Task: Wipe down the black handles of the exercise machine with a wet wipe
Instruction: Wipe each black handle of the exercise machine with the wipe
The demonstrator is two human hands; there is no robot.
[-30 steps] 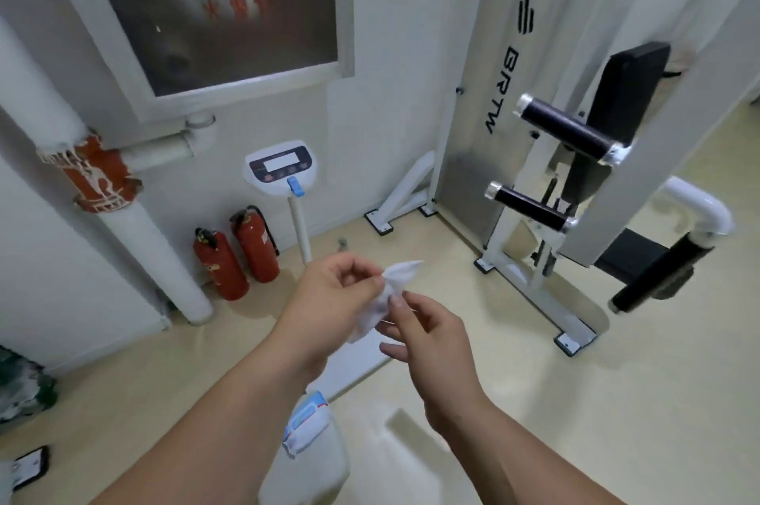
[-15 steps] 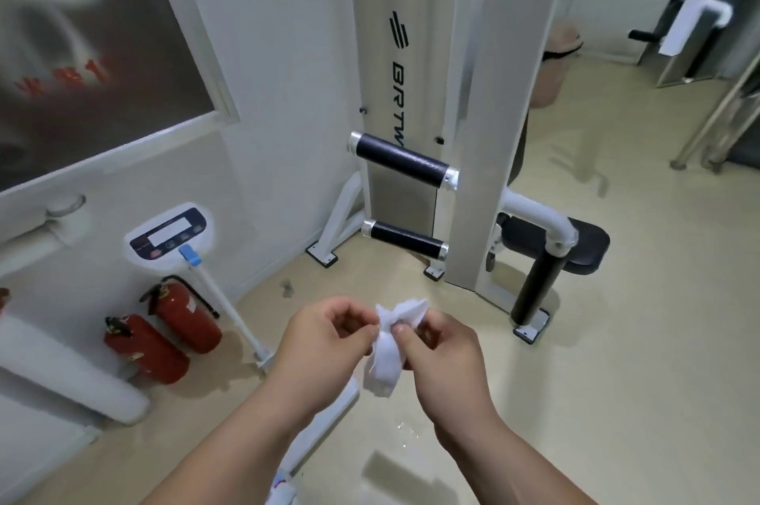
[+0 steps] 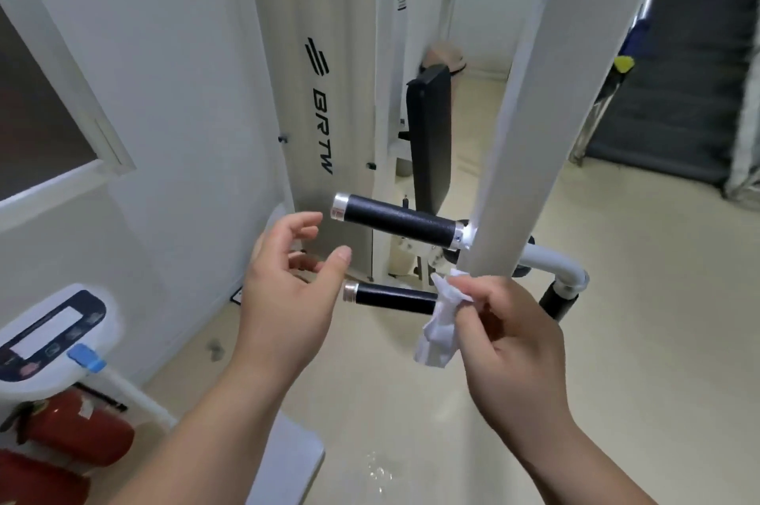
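Note:
Two black handles with silver end caps stick out to the left from the white post (image 3: 518, 142) of the exercise machine. The upper handle (image 3: 401, 221) is at mid-frame, and the lower handle (image 3: 392, 298) sits below it. My right hand (image 3: 510, 334) pinches a crumpled white wet wipe (image 3: 438, 334) that hangs in front of the lower handle's right end. My left hand (image 3: 288, 290) is open and empty, with curled fingers just left of the upper handle's free end, not touching it.
A black back pad (image 3: 429, 138) stands behind the handles. Right of the post is a third black grip (image 3: 559, 301) on a curved white tube. A white scale with a display (image 3: 49, 336) and two red fire extinguishers (image 3: 78, 428) are at lower left. A wall is at left.
The view has come closer to the machine. My left hand has let go of the wipe and opened toward the upper handle. My right hand alone holds the wipe now.

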